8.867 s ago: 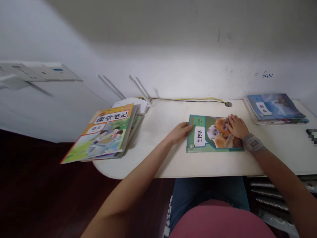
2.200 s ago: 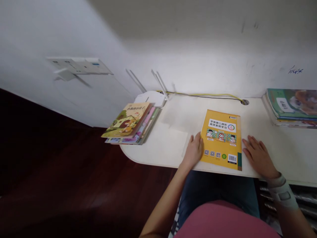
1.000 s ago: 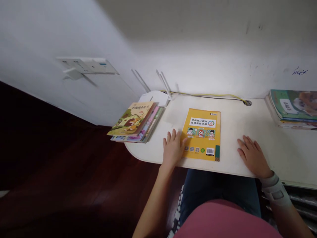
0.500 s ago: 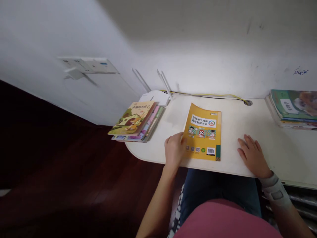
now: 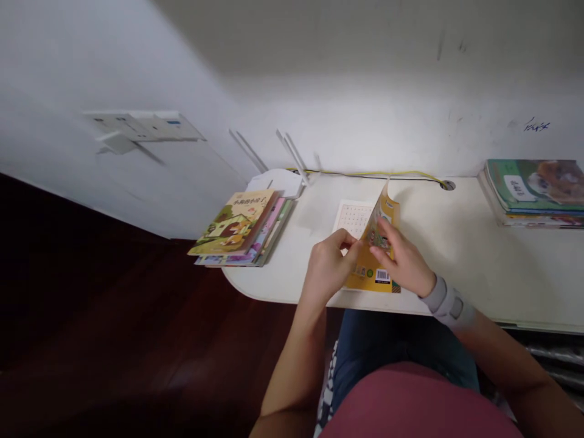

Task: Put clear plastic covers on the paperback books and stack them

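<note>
A yellow workbook lies on the white desk in front of me, its back cover lifted and curling upward to the right. Under the raised cover a white page with small printed characters shows. My left hand is closed in a pinch on the cover's left edge. Against the cover's printed side rests my right hand, fingers stretched out and thumb apart; it wears a grey wrist band.
A stack of picture books overhangs the desk's rounded left end, beside a white router with antennas. Another book stack stands at the right. Yellow and black cables run along the wall to a hole. A socket strip is on the wall.
My left hand has lifted the workbook's cover edge, uncovering a page. My right hand has moved left from the bare desk to the cover. The view has shifted slightly.
</note>
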The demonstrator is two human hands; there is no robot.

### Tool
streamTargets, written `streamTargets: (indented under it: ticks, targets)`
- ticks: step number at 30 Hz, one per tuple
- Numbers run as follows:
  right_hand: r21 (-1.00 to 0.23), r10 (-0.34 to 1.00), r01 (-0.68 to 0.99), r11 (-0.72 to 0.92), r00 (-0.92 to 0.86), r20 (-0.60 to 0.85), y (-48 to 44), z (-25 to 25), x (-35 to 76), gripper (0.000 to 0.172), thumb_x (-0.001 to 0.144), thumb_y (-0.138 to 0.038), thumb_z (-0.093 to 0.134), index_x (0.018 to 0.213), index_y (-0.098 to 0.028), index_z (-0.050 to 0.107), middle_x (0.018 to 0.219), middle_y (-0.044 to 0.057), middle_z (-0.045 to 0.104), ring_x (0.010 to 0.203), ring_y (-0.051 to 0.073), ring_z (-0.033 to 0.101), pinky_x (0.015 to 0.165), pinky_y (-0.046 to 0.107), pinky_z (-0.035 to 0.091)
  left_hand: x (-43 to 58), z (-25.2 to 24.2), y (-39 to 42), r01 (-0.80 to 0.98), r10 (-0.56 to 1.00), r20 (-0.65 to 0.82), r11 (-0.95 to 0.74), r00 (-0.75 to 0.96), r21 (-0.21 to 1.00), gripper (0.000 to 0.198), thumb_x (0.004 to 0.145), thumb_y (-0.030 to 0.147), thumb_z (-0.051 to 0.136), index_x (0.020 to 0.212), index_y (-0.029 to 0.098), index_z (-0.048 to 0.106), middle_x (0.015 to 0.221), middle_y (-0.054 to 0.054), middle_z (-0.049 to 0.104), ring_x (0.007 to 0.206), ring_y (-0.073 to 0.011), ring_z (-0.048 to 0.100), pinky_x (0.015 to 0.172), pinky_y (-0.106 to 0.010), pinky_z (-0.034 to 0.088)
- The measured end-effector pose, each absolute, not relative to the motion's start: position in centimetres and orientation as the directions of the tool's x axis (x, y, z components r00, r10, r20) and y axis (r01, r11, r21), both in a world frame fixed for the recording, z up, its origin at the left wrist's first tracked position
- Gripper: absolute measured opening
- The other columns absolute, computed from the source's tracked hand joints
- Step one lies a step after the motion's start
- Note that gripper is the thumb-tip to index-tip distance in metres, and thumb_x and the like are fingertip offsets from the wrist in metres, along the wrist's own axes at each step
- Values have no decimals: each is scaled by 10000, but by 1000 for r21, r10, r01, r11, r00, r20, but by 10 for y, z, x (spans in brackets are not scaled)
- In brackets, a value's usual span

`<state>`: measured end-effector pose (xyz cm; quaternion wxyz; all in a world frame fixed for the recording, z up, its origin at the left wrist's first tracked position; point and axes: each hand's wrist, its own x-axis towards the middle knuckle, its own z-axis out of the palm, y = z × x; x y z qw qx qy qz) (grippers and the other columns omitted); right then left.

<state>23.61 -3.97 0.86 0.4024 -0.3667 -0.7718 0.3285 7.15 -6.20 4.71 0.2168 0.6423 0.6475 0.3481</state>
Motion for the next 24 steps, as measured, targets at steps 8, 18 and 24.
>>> streamTargets:
  ticks: [8,18,24]
  targets:
    - [-964,959,-230,130,-218,182,-37,3,243,452,839,-490,554,1214,-238,544,1268,45,587,1180,205,528,1053,397,388,114,9,-60,326,910,387,-414,146,850,379,915,428,416,1227,213,445,1351,-127,445,1294,-221,396,1065,-409,342]
    - [-910,975,-405,-84,-223,9,-51,-9,262,461,818,-539,535,1190,-269,565,1160,22,654,1097,222,585,942,414,477,144,-7,-74,378,869,461,-493,179,783,614,864,425,540,1390,268,265,1467,-148,289,1371,-276,270,1097,-535,252]
    - [-888,971,-446,-114,-239,-5,-51,-9,258,430,811,-519,554,1156,-265,580,1092,21,672,1034,209,603,909,394,483,140,-7,-75,332,863,474,-504,174,797,666,845,464,552,1403,259,253,1475,-137,275,1370,-288,267,1111,-517,244]
